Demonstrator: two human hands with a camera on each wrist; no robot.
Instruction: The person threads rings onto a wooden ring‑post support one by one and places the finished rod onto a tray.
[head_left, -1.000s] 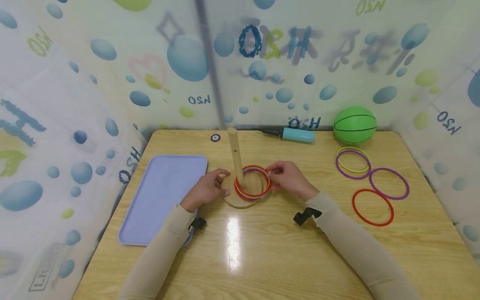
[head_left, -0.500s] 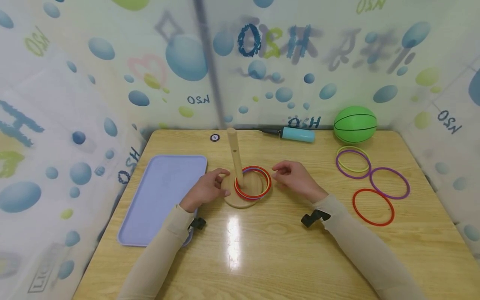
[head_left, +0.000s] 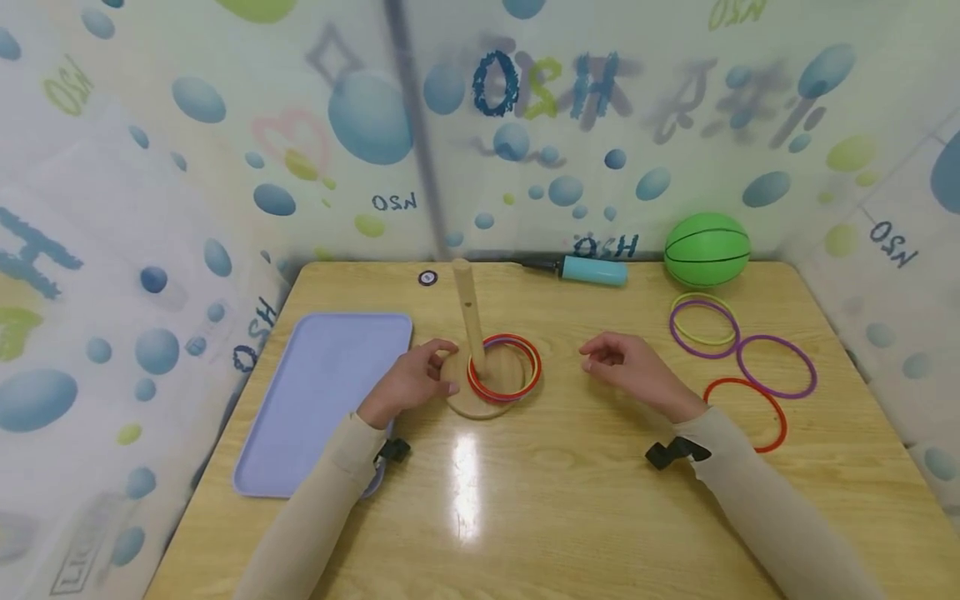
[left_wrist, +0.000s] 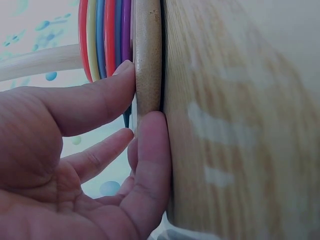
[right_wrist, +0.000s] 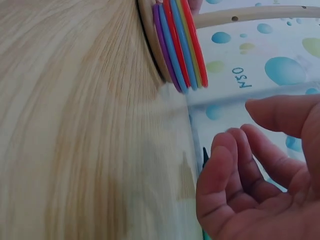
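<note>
Left hand (head_left: 405,383) pinches the base (left_wrist: 149,55) of the stand (head_left: 470,317); right hand (head_left: 637,371), loosely curled, hovers right of its rings (right_wrist: 183,45).

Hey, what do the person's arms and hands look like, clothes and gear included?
The left sleeve and right sleeve are long, plain and beige. By the cuffs sit a black left mount and right mount. The left hand and right hand wear no gloves.

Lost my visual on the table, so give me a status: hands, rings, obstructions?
Left hand gripping edge of wooden base. Right hand holding nothing. Ring stack around wooden post, lying on base. Nothing visible between right hand and stack.
</note>
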